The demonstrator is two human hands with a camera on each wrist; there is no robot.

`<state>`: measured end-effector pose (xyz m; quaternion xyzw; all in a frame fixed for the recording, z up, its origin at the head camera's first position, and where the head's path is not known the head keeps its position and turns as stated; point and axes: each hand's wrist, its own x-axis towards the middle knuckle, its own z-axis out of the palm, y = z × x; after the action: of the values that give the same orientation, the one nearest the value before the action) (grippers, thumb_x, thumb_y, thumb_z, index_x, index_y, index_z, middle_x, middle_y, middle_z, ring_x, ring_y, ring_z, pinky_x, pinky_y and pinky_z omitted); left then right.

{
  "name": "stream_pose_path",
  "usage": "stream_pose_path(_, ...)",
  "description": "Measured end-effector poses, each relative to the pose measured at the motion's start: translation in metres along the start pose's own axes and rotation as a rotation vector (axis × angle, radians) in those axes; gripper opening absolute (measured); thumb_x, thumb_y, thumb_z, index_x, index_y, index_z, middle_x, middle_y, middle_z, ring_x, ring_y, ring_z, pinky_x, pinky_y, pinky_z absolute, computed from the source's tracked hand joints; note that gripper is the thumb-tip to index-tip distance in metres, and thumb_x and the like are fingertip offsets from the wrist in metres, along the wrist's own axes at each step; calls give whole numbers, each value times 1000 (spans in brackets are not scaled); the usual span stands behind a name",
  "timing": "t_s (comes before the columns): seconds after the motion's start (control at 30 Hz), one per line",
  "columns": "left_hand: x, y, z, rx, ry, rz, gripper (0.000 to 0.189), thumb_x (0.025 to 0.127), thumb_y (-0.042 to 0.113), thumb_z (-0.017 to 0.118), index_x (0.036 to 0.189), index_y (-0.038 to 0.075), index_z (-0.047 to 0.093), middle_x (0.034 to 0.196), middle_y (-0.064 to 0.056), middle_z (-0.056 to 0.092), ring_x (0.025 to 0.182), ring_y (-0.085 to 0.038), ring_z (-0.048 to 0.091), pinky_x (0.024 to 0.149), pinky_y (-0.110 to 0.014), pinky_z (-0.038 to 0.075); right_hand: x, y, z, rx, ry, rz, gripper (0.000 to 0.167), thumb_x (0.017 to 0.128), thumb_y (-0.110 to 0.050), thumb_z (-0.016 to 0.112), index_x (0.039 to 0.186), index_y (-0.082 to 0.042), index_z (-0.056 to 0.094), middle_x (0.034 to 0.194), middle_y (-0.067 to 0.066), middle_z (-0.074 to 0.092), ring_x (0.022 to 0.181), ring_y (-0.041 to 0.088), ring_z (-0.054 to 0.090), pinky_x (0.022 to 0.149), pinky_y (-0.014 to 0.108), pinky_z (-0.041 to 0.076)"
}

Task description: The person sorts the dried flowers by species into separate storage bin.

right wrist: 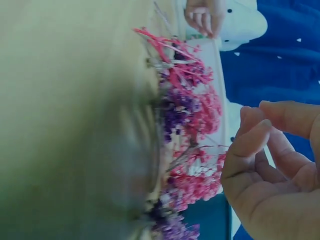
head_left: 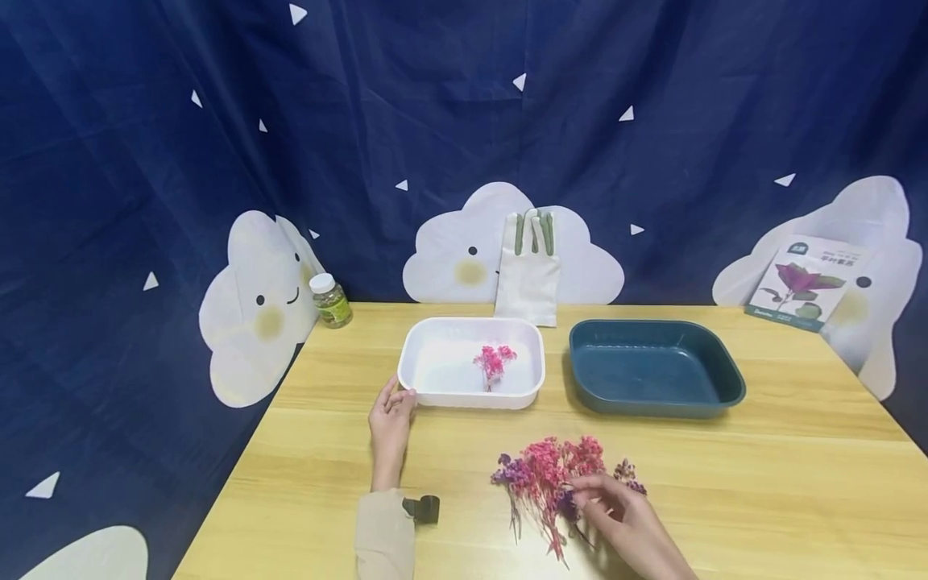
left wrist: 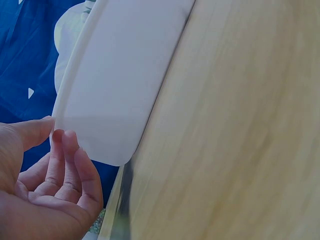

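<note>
My left hand [head_left: 391, 415] holds the near left corner of a white plastic basin [head_left: 471, 399], thumb at the rim and fingertips against the outer wall, as the left wrist view also shows. Inside that basin lies a small sprig of pink dried flowers [head_left: 492, 362]. On the table in front is a loose bunch of pink dried flowers [head_left: 544, 467] mixed with purple dried flowers [head_left: 513, 471]. Over the right side of this bunch hovers my right hand [head_left: 616, 511], its fingers loosely bent. In the right wrist view, nothing shows between thumb and fingertips.
A dark teal basin [head_left: 656, 407] stands right of the white one. Along the back are a small jar with a white lid [head_left: 330, 300], white gloves with green fingertips [head_left: 528, 274] and a seed packet [head_left: 806, 282] leaning on the curtain [head_left: 464, 97]. The wooden table [head_left: 797, 483] spreads beneath.
</note>
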<state>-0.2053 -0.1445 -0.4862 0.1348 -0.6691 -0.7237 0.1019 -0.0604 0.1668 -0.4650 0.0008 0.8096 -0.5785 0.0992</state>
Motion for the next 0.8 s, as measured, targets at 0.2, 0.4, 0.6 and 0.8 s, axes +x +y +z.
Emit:
stream_pose_path(0.2,2,-1,1,4,7,-5,55,93,7,62,144,2,43,87,8,60,75,1,59,71,-13,54,-4,6,5,-39,91,108,30,89,-16,67,117,-5,64,101,9,68,73,7,60,64,22,53)
stream_pose_path(0.4,2,-4,-1,0,4,-7,55,93,8,62,145,2,42,89,7,60,78,-1,60,73,-13,54,-1,11,12,-118,159,104,23,87,-9,69,110,-6,67,112,12,68,80,8,65,71,17,54)
stream_pose_path(0.6,0,-4,0,23,16,2,54,93,9,62,143,2,44,90,5,61,79,-3,61,72,-13,54,3,13,13,-178,143,126,22,88,-12,69,109,-5,68,110,11,69,86,16,68,71,21,56)
stream_pose_path(0.8,1,-3,0,0,15,0,54,93,7,62,144,2,44,89,6,60,77,-1,60,71,-13,54,7,13,14,-208,136,127,20,88,-11,68,108,-7,69,116,15,68,89,20,69,76,28,59)
